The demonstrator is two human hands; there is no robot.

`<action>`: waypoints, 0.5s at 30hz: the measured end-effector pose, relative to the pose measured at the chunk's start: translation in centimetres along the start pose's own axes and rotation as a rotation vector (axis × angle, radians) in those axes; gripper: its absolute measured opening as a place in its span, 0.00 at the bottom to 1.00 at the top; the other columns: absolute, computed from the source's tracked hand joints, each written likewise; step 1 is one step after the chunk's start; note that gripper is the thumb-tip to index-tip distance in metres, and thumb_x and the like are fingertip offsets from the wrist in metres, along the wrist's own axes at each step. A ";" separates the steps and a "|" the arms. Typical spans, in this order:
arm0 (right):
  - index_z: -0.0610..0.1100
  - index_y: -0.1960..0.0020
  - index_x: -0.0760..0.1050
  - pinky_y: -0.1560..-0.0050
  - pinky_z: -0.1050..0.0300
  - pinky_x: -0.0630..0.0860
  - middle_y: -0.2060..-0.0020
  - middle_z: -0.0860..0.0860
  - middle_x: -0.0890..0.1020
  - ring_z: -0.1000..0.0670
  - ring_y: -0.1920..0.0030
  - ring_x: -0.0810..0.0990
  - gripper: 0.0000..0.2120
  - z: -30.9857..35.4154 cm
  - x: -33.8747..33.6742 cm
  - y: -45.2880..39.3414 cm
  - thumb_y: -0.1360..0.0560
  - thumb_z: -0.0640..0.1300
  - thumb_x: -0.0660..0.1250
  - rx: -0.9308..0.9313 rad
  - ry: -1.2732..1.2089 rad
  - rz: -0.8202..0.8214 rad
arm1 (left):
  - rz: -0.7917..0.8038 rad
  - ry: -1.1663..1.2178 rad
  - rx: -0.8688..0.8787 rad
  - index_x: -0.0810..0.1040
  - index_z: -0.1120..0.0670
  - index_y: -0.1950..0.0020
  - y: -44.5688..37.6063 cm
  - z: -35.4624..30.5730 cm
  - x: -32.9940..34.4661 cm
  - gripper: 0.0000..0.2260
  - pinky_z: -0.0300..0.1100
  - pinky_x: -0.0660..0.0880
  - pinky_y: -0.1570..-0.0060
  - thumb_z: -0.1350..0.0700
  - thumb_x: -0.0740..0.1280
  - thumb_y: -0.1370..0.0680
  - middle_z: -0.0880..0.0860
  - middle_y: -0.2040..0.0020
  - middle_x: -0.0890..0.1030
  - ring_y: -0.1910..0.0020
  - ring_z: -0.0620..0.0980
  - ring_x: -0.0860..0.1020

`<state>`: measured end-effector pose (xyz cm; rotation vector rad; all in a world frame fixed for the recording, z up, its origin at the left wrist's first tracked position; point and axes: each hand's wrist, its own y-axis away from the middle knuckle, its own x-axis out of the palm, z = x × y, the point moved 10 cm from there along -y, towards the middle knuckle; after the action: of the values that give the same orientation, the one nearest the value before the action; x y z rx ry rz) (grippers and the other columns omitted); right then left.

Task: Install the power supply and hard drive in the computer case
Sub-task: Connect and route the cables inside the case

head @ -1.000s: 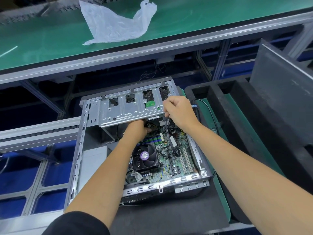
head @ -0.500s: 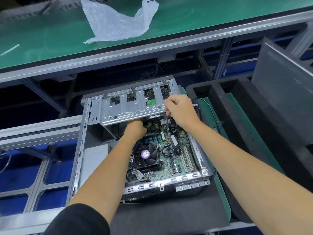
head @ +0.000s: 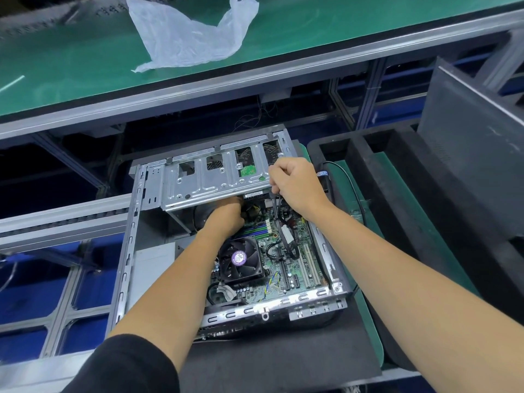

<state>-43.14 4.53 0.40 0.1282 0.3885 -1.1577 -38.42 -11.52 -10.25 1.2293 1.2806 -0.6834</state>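
Little has moved since a second ago: both hands stay at the drive cage (head: 218,180), the view only crept closer. The cage sits swung up across the far end of the open computer case (head: 127,251); the hard drive's green board (head: 249,170) shows through a cage window, so the drive looks seated in it. Right hand (head: 295,185) is clenched at the cage's right near corner, pinching dark cables (head: 279,207) that drop to the motherboard (head: 286,251). Left hand (head: 226,219) reaches under the cage's near edge; its fingers are hidden, so I can't tell what it holds, probably a connector. Power supply: can't pick it out for certain. Likely step: plugging the drive's leads. To do it well: keep the cage propped with the right hand, line the plug up by feel before pushing, push straight, keep cable slack away from the CPU fan (head: 241,259), don't trap leads when the cage folds down. Outward: case lies on a dark mat (head: 269,364); black foam tray (head: 382,171) to the right, plastic bag (head: 192,35) on the far green worktop (head: 71,66).
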 end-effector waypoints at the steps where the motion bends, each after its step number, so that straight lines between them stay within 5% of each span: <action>1: 0.32 0.64 0.73 0.63 0.49 0.78 0.77 0.52 0.77 0.53 0.72 0.75 0.14 0.0 0.0 0.0 0.24 0.40 0.61 -0.001 0.001 0.000 | -0.001 -0.037 0.011 0.69 0.59 0.60 -0.1 -0.3 -0.1 0.05 0.45 0.70 0.64 0.65 0.64 0.27 0.59 0.60 0.74 0.64 0.57 0.71; 8: 0.32 0.64 0.73 0.66 0.56 0.74 0.76 0.51 0.77 0.54 0.73 0.74 0.14 0.1 0.2 0.2 0.24 0.39 0.61 -0.006 -0.003 0.012 | 0.026 -0.224 0.100 0.69 0.59 0.60 -0.6 -1.3 0.3 0.05 0.45 0.70 0.65 0.64 0.64 0.26 0.56 0.62 0.71 0.65 0.56 0.70; 15: 0.31 0.64 0.73 0.67 0.57 0.73 0.74 0.44 0.78 0.52 0.72 0.75 0.13 0.0 0.3 0.1 0.24 0.39 0.61 -0.007 -0.016 0.012 | 0.071 -0.200 0.005 0.75 0.62 0.51 -1.0 -0.7 0.8 0.04 0.44 0.73 0.61 0.64 0.63 0.24 0.61 0.49 0.78 0.58 0.58 0.75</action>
<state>-42.91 4.34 0.32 0.1151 0.3773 -1.1446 -39.43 -10.94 -11.19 1.1740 1.0652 -0.7390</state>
